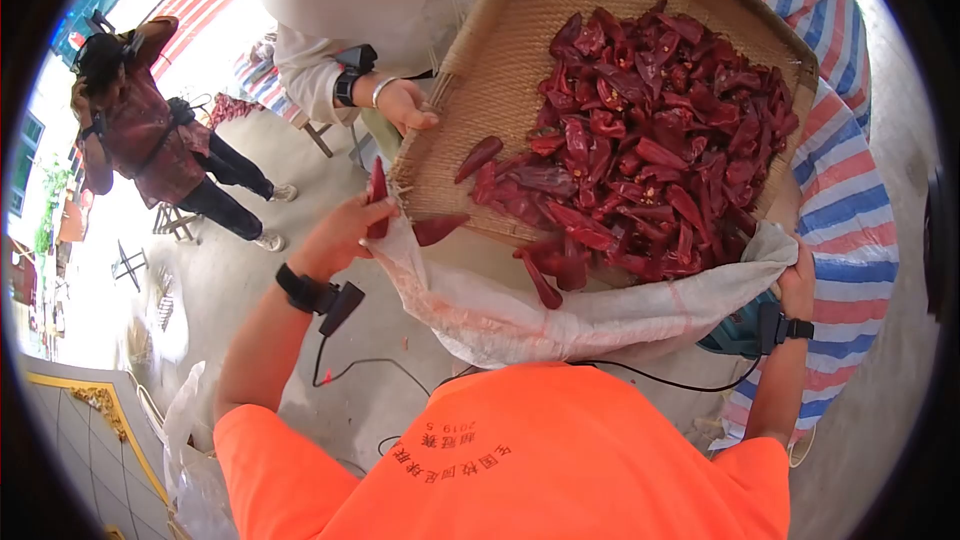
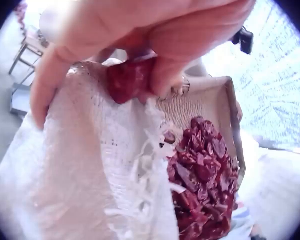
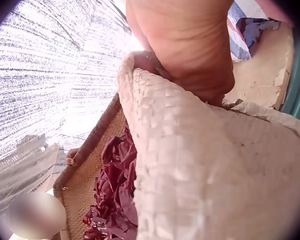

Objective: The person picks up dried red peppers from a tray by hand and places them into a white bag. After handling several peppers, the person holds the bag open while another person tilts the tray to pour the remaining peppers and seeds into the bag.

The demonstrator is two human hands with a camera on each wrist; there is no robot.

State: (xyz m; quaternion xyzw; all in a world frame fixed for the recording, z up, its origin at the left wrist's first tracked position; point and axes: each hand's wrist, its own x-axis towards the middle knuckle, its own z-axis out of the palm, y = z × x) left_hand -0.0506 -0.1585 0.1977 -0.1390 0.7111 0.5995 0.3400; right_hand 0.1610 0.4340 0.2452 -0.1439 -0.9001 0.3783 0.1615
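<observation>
A woven tray (image 1: 480, 70) tilts down over the mouth of a white woven sack (image 1: 560, 325), with a heap of dark red peppers (image 1: 640, 140) at its lower side. My left hand (image 1: 345, 230) pinches the sack's left rim together with a red pepper (image 2: 132, 80). At the right end of the rim, my right hand (image 1: 797, 285) grips the sack cloth, its fingers partly hidden by the fold. Some peppers hang over the tray's lower edge into the sack opening. Another person's hand (image 1: 403, 105) touches the tray's left edge.
A person in a white shirt (image 1: 370, 0) stands behind the tray. Another person (image 1: 150, 130) stands at the left near small stools. Striped sheeting (image 1: 850, 240) lies along the right. A black cable (image 1: 660, 377) crosses in front of my body.
</observation>
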